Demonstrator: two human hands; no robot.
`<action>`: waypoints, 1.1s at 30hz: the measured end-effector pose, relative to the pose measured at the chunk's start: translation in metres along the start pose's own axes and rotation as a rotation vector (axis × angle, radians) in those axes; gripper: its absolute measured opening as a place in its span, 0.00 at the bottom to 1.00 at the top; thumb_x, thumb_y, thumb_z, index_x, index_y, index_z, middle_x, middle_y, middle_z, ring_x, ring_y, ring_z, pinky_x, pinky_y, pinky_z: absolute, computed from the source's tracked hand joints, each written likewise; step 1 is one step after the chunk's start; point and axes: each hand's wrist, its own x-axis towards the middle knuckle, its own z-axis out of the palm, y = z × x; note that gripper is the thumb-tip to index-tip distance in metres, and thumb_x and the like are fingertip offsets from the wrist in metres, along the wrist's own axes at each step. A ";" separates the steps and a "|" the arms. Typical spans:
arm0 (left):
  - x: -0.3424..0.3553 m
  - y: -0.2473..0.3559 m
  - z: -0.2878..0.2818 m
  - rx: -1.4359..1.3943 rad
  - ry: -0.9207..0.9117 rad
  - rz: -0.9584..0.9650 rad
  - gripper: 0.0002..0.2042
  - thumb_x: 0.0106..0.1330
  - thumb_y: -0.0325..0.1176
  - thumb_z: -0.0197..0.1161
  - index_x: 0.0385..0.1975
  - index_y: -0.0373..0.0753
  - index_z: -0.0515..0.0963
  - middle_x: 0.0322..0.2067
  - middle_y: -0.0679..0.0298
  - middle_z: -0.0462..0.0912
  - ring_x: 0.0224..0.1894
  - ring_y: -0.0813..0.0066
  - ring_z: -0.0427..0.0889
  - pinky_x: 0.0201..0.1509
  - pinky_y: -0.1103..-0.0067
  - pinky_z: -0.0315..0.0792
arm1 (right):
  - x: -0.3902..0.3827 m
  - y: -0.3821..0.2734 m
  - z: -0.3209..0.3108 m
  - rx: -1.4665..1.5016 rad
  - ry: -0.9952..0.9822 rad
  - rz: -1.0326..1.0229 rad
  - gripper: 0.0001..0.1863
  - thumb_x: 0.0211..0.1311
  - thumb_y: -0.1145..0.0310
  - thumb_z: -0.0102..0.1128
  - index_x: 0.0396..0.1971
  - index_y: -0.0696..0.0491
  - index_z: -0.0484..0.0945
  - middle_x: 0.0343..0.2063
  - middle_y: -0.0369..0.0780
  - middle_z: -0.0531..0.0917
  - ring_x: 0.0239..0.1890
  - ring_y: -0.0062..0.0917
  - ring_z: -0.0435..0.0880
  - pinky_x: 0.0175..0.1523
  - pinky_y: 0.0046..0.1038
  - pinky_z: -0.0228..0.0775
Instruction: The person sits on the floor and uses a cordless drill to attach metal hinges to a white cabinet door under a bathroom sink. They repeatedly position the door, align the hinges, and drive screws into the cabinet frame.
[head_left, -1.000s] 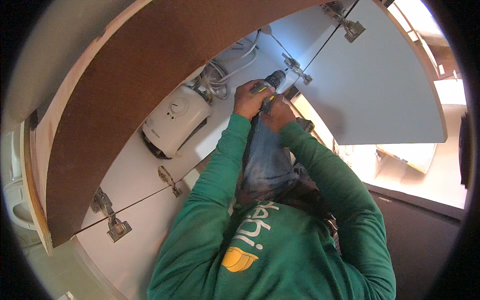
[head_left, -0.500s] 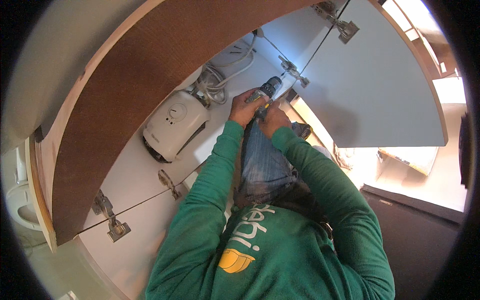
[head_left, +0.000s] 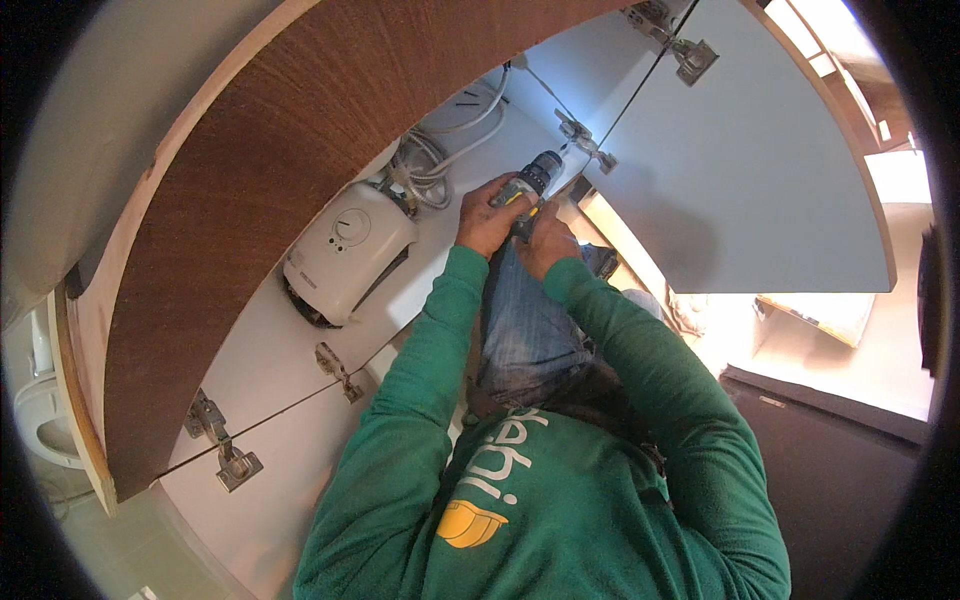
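Drill (head_left: 523, 190), clamped by left hand (head_left: 485, 220) and right hand (head_left: 548, 240), has backed slightly off the hinge (head_left: 574, 131), suggesting pressure there has eased.

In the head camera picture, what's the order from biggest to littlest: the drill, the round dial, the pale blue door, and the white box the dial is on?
1. Pale blue door
2. White box
3. Drill, partly hidden
4. Round dial

Nearer things look bigger, so real sizes may differ.
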 end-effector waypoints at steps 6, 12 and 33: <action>0.001 0.002 -0.003 0.094 0.022 0.040 0.25 0.56 0.34 0.73 0.53 0.30 0.78 0.43 0.56 0.84 0.42 0.74 0.82 0.48 0.78 0.76 | -0.001 -0.002 0.000 0.027 -0.001 -0.016 0.33 0.56 0.64 0.68 0.49 0.67 0.59 0.35 0.60 0.81 0.41 0.52 0.84 0.46 0.45 0.78; -0.002 0.006 -0.004 0.095 0.029 0.067 0.26 0.56 0.32 0.72 0.54 0.29 0.77 0.43 0.55 0.84 0.42 0.74 0.82 0.48 0.78 0.77 | -0.005 -0.009 -0.007 -0.007 -0.033 -0.008 0.34 0.55 0.64 0.67 0.50 0.69 0.57 0.35 0.61 0.81 0.41 0.52 0.84 0.46 0.45 0.77; 0.001 0.020 -0.001 0.159 -0.005 0.045 0.27 0.53 0.38 0.72 0.51 0.29 0.78 0.40 0.53 0.86 0.40 0.71 0.84 0.47 0.76 0.77 | -0.002 -0.005 -0.005 0.077 0.032 -0.059 0.38 0.54 0.63 0.67 0.53 0.74 0.57 0.34 0.60 0.82 0.40 0.51 0.85 0.45 0.43 0.79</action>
